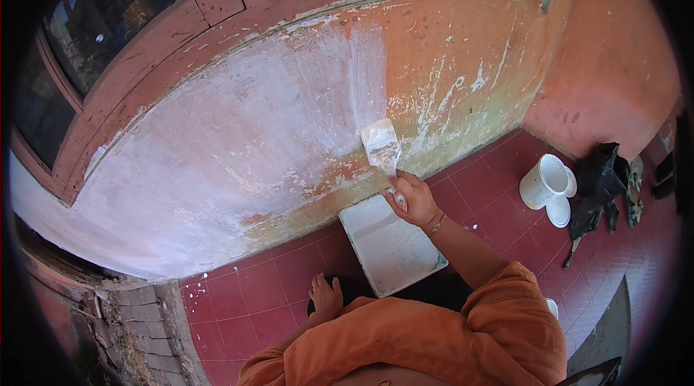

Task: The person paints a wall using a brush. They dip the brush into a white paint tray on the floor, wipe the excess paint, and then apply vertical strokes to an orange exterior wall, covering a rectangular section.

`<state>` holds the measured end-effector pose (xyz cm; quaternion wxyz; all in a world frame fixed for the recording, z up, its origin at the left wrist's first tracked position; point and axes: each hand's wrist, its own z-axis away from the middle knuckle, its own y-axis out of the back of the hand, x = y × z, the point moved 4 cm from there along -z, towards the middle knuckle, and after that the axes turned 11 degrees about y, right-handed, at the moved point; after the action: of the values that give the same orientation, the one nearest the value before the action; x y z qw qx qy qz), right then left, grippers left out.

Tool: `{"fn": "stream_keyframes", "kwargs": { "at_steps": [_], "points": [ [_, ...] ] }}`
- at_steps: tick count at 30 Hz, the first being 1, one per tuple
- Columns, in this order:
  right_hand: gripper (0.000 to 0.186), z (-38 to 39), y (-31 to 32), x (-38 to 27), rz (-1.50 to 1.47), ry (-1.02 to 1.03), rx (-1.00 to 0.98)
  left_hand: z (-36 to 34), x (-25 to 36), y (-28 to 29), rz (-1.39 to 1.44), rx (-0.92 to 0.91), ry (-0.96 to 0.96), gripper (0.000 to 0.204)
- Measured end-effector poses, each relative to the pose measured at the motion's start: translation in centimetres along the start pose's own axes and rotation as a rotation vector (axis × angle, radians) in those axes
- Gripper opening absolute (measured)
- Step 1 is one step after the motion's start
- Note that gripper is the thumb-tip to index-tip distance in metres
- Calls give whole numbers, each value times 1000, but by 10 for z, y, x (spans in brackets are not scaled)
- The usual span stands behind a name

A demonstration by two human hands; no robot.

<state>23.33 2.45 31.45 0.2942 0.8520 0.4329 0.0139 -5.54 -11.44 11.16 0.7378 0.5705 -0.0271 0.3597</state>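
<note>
Right hand (pixel 415 200) grasps a white-smeared paintbrush (pixel 380 143) against the partly whitened wall (pixel 267 111). Left hand (pixel 327 295) (loose, unclenched) rests at a dark-clad knee (pixel 350 289).

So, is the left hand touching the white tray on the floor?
Apart. The head view shows it: the left hand is left of the white tray, with a dark surface visible between them.

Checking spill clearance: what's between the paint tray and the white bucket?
Red floor tiles, with the right forearm crossing part of it in the head view.
</note>
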Motion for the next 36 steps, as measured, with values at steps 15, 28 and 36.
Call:
{"fn": "stream_keyframes", "kwargs": {
  "at_steps": [15,28,36],
  "points": [
    [3,-193,92,24,-578,-330,-154,-1,-1,-9,22,43,-37,60],
    [24,-138,62,-21,-160,159,421,2,3,-1,46,51,-36,59],
    [19,-18,-3,-23,-165,-28,48,3,-2,1,66,31,-24,61]
  ]
}}
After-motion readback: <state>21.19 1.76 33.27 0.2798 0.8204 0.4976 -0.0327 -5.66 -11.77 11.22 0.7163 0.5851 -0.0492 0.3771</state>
